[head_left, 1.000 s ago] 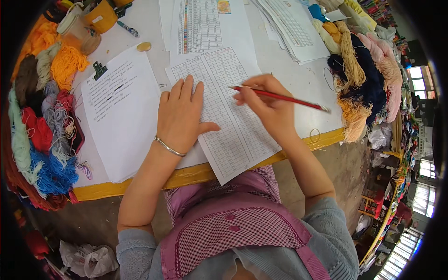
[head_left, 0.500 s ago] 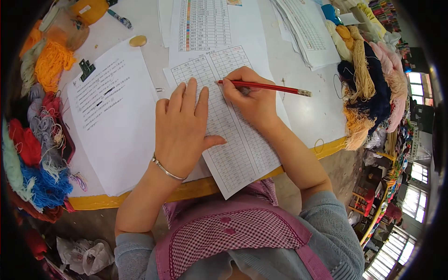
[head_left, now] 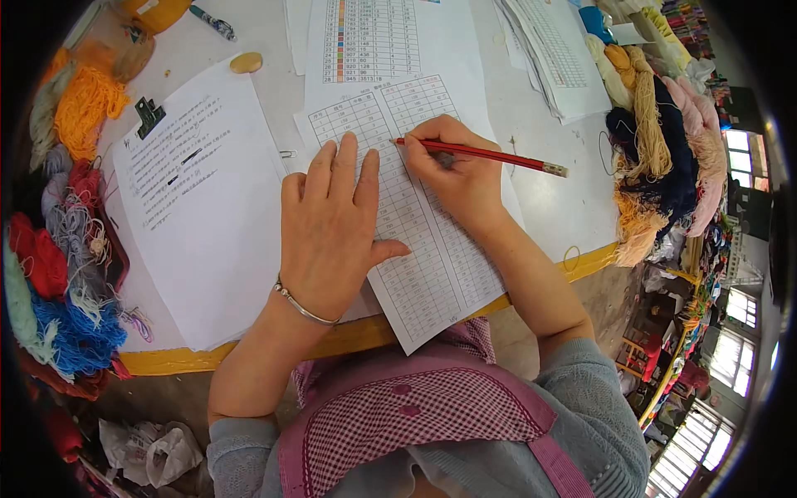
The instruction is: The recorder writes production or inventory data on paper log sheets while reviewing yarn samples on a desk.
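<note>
While the left hand (head_left: 330, 220) lies open on the sheet (head_left: 411, 217), the right hand (head_left: 457, 174) grips a pencil (head_left: 506, 157), seemingly marking; the next stroke needs steadiness

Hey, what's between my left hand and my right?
In the head view, the gridded sheet lies between left hand and right hand; the tip of the red pencil juts into the gap.

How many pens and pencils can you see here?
2: a red pencil in the right hand, and a patterned pen lying on the table toward the picture's upper left. Others may be hidden.
</note>
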The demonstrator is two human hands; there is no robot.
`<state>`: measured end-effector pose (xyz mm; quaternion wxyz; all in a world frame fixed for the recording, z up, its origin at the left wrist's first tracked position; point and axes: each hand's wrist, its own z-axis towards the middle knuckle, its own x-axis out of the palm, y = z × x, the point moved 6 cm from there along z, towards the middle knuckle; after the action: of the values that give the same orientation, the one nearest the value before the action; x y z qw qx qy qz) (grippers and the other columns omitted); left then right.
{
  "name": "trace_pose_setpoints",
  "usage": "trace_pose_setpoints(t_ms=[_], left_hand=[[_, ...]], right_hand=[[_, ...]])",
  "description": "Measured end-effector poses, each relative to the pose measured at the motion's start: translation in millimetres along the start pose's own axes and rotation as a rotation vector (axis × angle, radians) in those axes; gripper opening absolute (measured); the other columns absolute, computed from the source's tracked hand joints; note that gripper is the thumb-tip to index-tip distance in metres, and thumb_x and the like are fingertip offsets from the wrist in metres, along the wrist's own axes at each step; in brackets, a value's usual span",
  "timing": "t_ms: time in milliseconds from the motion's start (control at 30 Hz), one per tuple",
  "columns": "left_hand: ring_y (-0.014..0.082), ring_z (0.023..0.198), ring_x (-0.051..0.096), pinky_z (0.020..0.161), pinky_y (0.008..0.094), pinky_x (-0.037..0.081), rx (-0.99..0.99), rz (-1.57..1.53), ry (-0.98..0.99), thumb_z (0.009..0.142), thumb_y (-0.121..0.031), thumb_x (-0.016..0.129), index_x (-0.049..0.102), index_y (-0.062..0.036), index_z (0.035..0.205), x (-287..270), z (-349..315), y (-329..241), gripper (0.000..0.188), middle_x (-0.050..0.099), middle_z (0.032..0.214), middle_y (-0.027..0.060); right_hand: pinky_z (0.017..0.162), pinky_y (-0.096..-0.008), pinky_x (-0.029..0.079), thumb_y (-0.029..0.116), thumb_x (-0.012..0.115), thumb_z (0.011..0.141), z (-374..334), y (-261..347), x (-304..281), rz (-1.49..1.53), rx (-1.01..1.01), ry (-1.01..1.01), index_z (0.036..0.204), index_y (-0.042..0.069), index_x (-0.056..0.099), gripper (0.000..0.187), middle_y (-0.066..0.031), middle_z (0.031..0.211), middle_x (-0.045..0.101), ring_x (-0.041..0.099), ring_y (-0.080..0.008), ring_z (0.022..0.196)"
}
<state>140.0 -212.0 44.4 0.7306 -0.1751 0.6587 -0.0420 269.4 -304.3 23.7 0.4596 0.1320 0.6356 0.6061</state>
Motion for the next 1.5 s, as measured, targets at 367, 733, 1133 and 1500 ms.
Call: trace_pose_setpoints(t_ms=[367, 733, 1133, 1500], left_hand=[[0.0295, 0.127, 0.044, 0.092, 0.0408, 0.037, 0.054, 0.031, -0.066, 0.058, -0.05, 0.083, 0.054, 0.0006, 0.131, 0, 0, -4, 0.093, 0.049, 0.14, 0.0177], [0.0277, 0.133, 0.042, 0.101, 0.0422, 0.032, 0.02, 0.028, -0.058, 0.059, -0.049, 0.085, 0.054, -0.0075, 0.136, 5, 4, 13, 0.092, 0.046, 0.147, 0.0127], [0.0331, 0.137, 0.038, 0.104, 0.0458, 0.032, 0.17, 0.0, 0.037, 0.065, -0.035, 0.085, 0.056, -0.0096, 0.132, 5, -1, -33, 0.078, 0.046, 0.147, 0.0097], [0.0392, 0.134, 0.037, 0.101, 0.0477, 0.033, 0.195, -0.011, 0.064, 0.057, -0.04, 0.088, 0.053, -0.0124, 0.136, 8, -7, -44, 0.091, 0.046, 0.145, 0.0094]], right_hand=[[0.063, -0.0244, 0.05, 0.002, 0.068, 0.084, -5, 7, -19, 0.051, -0.092, -0.117, 0.086, 0.001, 0.065, 0.005, -0.0038, 0.081, 0.066, 0.061, -0.008, 0.071], [0.092, -0.0366, 0.052, -0.002, 0.064, 0.089, -127, 7, -82, -0.204, -0.089, 0.024, 0.112, -0.001, 0.065, 0.023, -0.0121, 0.107, 0.069, 0.067, -0.0213, 0.1], [0.109, -0.0494, 0.039, 0.003, 0.074, 0.08, -146, 13, -67, -0.391, -0.2, 0.094, 0.123, 0.005, 0.061, 0.045, -0.014, 0.124, 0.064, 0.057, -0.0313, 0.124], [0.089, -0.0313, 0.047, 0.01, 0.057, 0.095, -61, 1, -82, -0.286, -0.15, 0.013, 0.121, 0.005, 0.064, 0.028, -0.0128, 0.109, 0.064, 0.057, -0.0244, 0.101]])
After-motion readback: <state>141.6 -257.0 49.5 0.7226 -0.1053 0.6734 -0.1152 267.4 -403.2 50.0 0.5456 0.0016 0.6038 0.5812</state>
